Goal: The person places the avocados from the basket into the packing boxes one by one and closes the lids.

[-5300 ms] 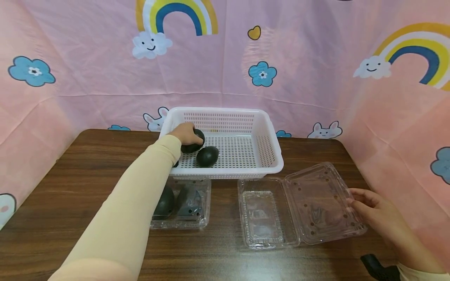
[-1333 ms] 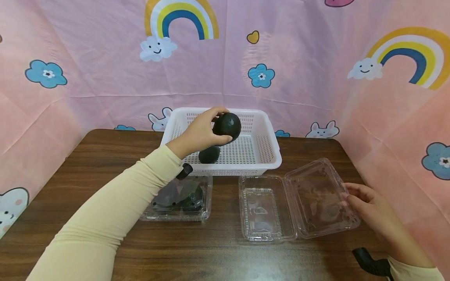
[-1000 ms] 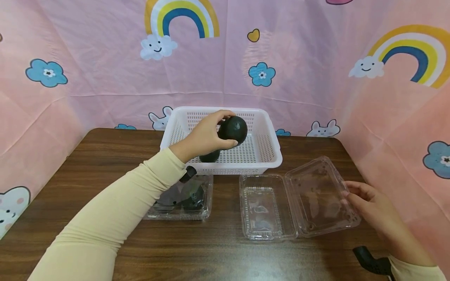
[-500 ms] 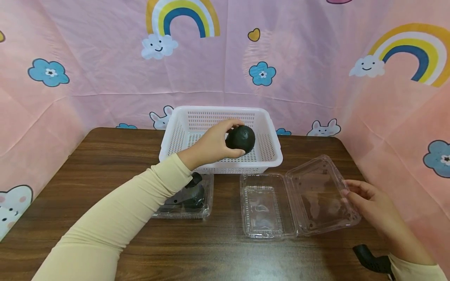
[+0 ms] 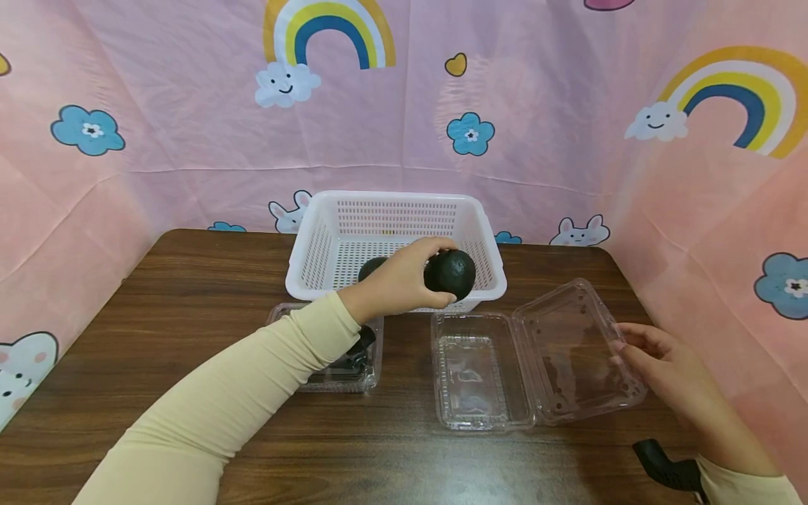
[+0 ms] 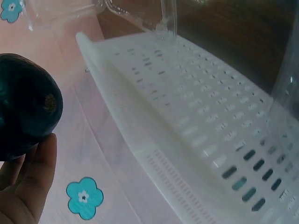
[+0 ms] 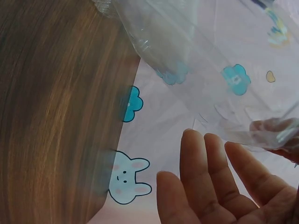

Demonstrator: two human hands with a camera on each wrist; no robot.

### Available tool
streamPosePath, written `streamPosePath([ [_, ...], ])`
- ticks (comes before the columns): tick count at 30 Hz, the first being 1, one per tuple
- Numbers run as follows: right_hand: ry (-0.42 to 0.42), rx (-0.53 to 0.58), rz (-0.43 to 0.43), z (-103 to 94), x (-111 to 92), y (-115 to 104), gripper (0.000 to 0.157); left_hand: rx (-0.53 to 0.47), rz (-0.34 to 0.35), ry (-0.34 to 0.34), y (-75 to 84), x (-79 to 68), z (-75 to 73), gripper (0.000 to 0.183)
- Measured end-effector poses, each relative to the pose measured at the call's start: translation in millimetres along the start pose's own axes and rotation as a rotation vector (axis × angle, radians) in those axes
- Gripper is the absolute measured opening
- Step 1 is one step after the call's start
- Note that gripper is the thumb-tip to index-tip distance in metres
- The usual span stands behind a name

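My left hand [image 5: 404, 279] grips a dark green avocado [image 5: 451, 273] above the front right part of the white basket [image 5: 297, 270]. In the left wrist view the same avocado [image 6: 28, 105] shows its stem scar, with fingers beneath it. Another avocado [image 5: 371, 267] lies in the basket, partly hidden by my hand. An open clear plastic clamshell box [image 5: 442, 393] stands in front of the basket with nothing in its tray. My right hand [image 5: 669, 379] pinches the edge of its raised lid [image 5: 571, 354] between thumb and fingertips; other fingers [image 7: 194, 163] extend below the lid in the right wrist view.
A second clear plastic box [image 5: 374, 372] stands to the left, with dark avocados in it, mostly hidden by my left forearm. The brown wooden table [image 5: 353, 456] has a patterned pink cloth [image 5: 404, 105] hanging behind it and at its sides.
My left hand has lifted an avocado out of the basket and carried it right and toward the front, near the open box. My right hand has stayed at the lid.
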State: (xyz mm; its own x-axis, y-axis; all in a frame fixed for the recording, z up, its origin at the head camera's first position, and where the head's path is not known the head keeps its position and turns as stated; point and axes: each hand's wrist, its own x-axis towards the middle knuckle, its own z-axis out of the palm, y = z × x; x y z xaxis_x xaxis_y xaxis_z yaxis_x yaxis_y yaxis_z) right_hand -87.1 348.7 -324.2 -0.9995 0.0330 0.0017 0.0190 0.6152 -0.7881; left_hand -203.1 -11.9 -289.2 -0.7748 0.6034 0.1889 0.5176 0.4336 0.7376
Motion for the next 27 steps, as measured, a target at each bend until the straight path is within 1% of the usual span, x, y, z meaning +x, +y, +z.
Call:
streamPosePath([
  [4,0.001,-0.031,-0.014,0.2,-0.4,-0.6,0.045,0.018,0.018,-0.019,1.5,0.8,8.1,0.066],
  [7,0.004,-0.043,-0.023,0.1,-0.2,-1.2,0.045,0.033,0.046,-0.036,3.6,1.2,14.0,0.064],
  [11,0.002,-0.044,-0.01,0.0,0.0,-2.1,0.046,0.065,0.066,-0.06,6.5,1.7,21.9,0.063],
  [19,-0.003,-0.076,0.012,-1.5,0.6,-3.0,0.049,0.111,0.077,-0.104,10.1,1.4,34.7,0.063],
  [25,-0.005,-0.083,0.001,-1.4,1.3,-2.1,0.049,0.114,0.083,-0.129,11.4,1.5,42.3,0.065],
  [27,-0.006,-0.068,0.005,-1.4,1.5,-1.7,0.049,0.11,0.083,-0.138,12.2,1.7,44.7,0.066],
])
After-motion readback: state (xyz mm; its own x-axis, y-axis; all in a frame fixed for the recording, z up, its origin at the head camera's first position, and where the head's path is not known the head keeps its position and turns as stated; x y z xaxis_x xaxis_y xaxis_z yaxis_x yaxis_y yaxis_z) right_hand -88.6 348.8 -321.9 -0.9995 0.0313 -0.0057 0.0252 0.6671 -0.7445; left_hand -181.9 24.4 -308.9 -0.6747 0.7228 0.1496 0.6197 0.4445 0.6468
